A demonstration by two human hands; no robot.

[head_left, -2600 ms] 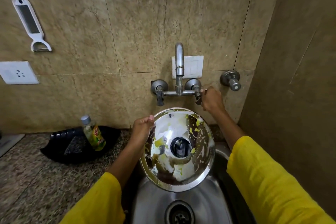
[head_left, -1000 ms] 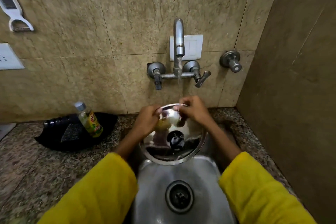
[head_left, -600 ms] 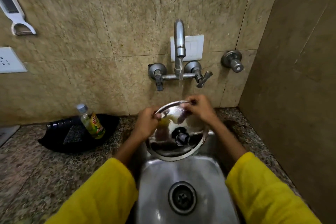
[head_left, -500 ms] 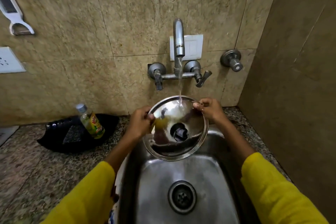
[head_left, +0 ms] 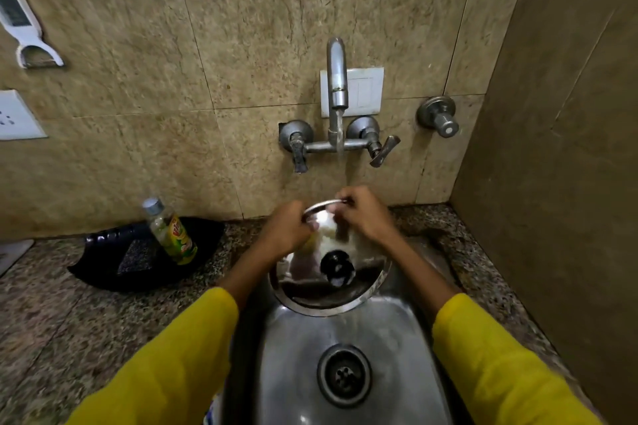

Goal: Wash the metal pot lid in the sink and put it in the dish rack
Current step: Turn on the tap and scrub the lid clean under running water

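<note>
The round metal pot lid (head_left: 328, 297) with a black knob (head_left: 336, 266) is held tilted over the steel sink (head_left: 300, 355), under water running from the tap (head_left: 336, 79). My left hand (head_left: 286, 231) grips the lid's upper left rim. My right hand (head_left: 364, 214) lies over the top rim and upper face of the lid, fingers curled on it. Yellowish smears show on the lid near my left hand. No dish rack is in view.
A black tray (head_left: 145, 252) on the granite counter holds a dish-soap bottle (head_left: 171, 231) and a scrub pad (head_left: 136, 257), left of the sink. A wall valve (head_left: 438, 117) sits right of the tap. A tiled side wall (head_left: 559, 148) closes the right.
My right hand left the tap handle; water now runs. The lid dropped lower into the sink under the stream. My right hand moved back over the lid's upper face from its right rim.
</note>
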